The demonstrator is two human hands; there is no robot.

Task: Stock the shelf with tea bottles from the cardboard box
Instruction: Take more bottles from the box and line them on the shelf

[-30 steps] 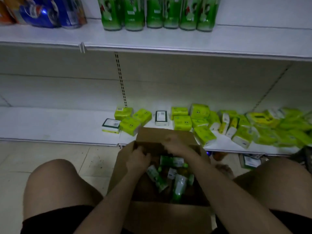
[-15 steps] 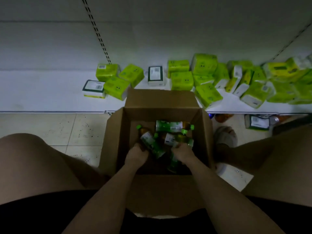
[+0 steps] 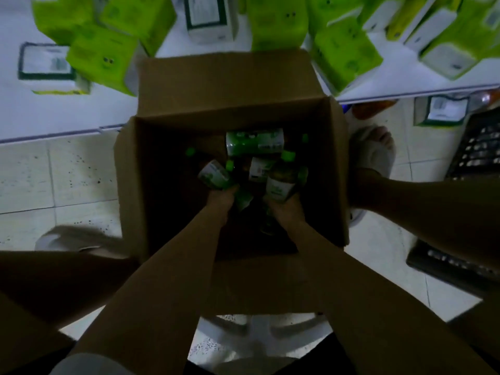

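Both hands are seen down inside the open cardboard box (image 3: 173, 201), which sits on the tiled floor (image 3: 59, 180) against the low white shelf (image 3: 65, 115). A green-capped tea bottle (image 3: 216, 175) is gripped at its base by the curled fingers of the left hand (image 3: 220, 200), its cap tilted up and away. A second tea bottle (image 3: 282, 180) is held the same way by the right hand (image 3: 286, 209), fingers wrapped round its lower end, cap pointing towards the shelf. More bottles (image 3: 254, 140) are left lying loose on the box bottom beyond the hands. Green tissue packs (image 3: 102, 58) are scattered along the shelf behind the raised flap
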